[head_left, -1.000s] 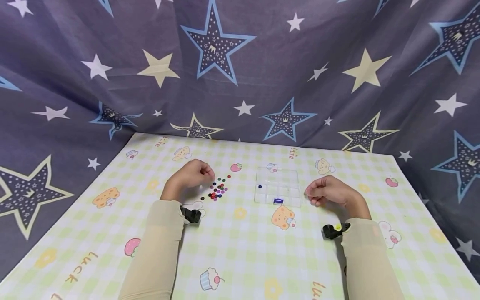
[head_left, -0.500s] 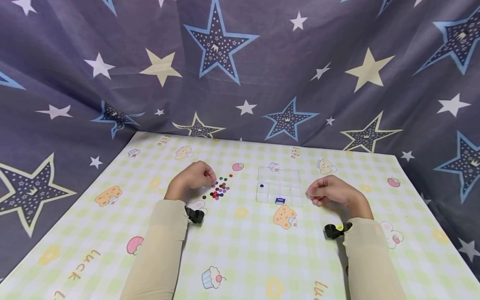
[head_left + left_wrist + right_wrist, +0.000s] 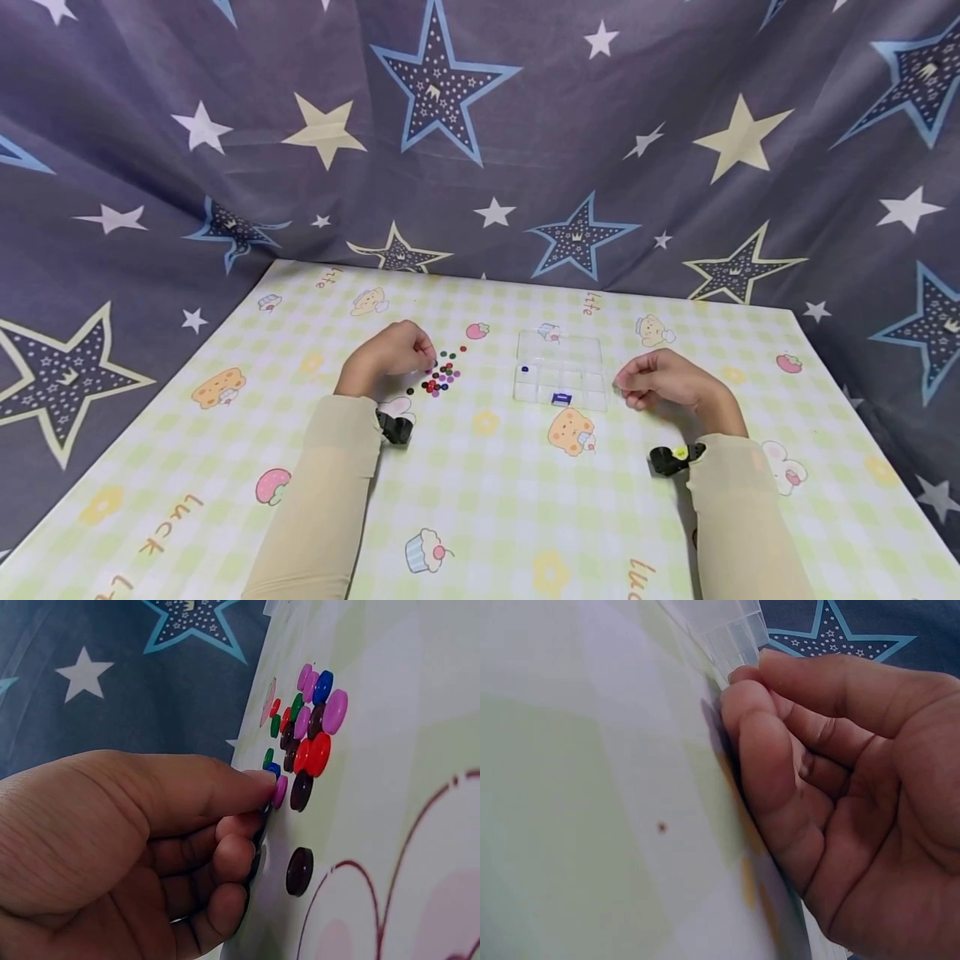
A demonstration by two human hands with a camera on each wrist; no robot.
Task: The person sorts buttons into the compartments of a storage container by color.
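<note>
Small round buttons (image 3: 318, 754) in red, green, purple, blue and dark brown lie in a loose cluster on the table. My left hand (image 3: 396, 348) is at the cluster's far left edge. Its thumb and forefinger pinch at a blue button (image 3: 274, 770), mostly hidden by the thumb tip. A purple button (image 3: 280, 792) lies right beside those fingertips. My right hand (image 3: 660, 379) rests on the table just right of the clear compartment box (image 3: 576, 397), fingers loosely curled, holding nothing. In the right wrist view the box's corner (image 3: 739, 637) shows just behind the fingertips.
The box lies open, its clear lid (image 3: 558, 348) folded back, with one blue button (image 3: 525, 368) in a left compartment and a blue latch (image 3: 561, 399) at the front. A checked, cartoon-printed cloth (image 3: 480, 500) covers the table. A star-patterned curtain (image 3: 480, 125) hangs behind.
My left hand has moved slightly right, bringing its fingertips onto the blue button at the cluster's edge. My right hand stays by the box. The head view has shifted a little.
</note>
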